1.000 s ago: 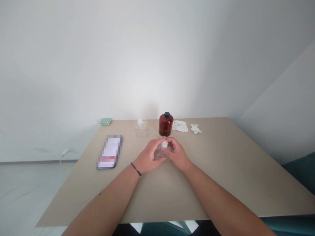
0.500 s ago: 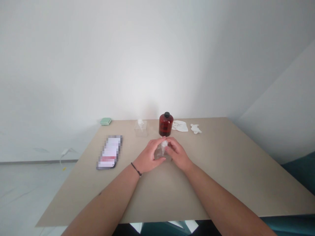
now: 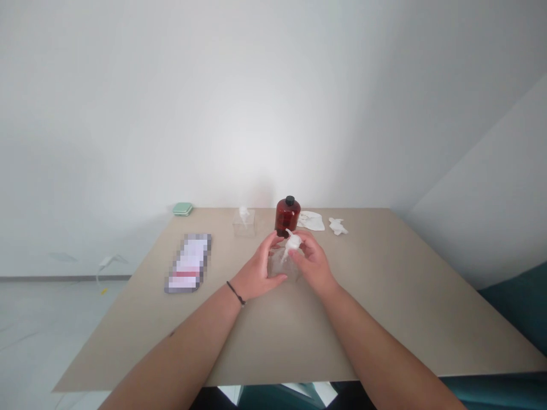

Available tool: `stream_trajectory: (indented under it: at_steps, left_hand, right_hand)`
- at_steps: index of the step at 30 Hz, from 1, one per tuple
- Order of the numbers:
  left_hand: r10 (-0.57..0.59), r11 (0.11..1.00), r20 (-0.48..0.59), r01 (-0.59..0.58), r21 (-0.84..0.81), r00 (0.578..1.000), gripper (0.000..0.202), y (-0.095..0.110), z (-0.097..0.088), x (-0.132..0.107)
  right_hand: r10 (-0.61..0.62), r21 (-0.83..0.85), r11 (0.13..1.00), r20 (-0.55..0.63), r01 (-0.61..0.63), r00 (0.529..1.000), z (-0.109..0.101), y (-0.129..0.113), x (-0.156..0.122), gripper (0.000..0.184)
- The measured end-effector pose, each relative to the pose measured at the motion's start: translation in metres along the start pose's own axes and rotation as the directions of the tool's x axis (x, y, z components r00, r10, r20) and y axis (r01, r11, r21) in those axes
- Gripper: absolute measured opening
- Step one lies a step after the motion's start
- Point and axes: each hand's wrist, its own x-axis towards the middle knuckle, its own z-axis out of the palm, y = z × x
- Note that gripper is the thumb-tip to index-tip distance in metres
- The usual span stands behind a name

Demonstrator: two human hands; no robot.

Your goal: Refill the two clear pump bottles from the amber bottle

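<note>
From the head camera, the change is at the top of the clear bottle: the white pump head that sat low on its neck a moment ago now stands higher and leans to the person's right, its thin white stem slanting down toward the bottle. It is hard to tell whether the stem is fully clear of the mouth, as the fingers and the clear plastic hide that spot.

The right hand is raised, its fingers half closed in a pinch on the pump head. The left hand stays lower, with its fingers curved partly open around the bottle's near side, holding it. The bottle stands between both hands, near the middle of the beige surface, closer to the far edge than the near one.

Just beyond the hands, a dark red bottle with a black cap stands near the far edge. To its left is a clear square box with something white at its top. To its right lie a flat white sheet and a crumpled white tissue. A flat green case sits at the far left corner, and a pixelated packet lies near the left edge. A black cord band circles the left wrist.
</note>
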Motion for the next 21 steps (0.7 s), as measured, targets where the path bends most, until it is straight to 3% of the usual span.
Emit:
stream_trajectory:
  at_steps: [4,12,21]
  left_hand:
    - [0.000,1.000,-0.002,0.000,-0.013,1.000,0.109,-0.002,0.001,0.001]
    - [0.019,1.000,-0.003,-0.019,0.004,1.000,0.105,-0.001,0.000,0.002]
    - [0.039,0.998,-0.003,-0.039,0.046,0.999,0.099,0.003,-0.001,0.003]
  right_hand:
    - [0.042,0.044,0.998,-0.014,-0.041,0.999,-0.008,-0.006,0.002,0.033]
    - [0.046,-0.124,0.991,0.008,-0.045,0.999,-0.036,-0.024,0.006,0.031]
    - [0.300,-0.131,0.943,-0.072,-0.307,0.951,-0.053,-0.029,-0.009,0.035]
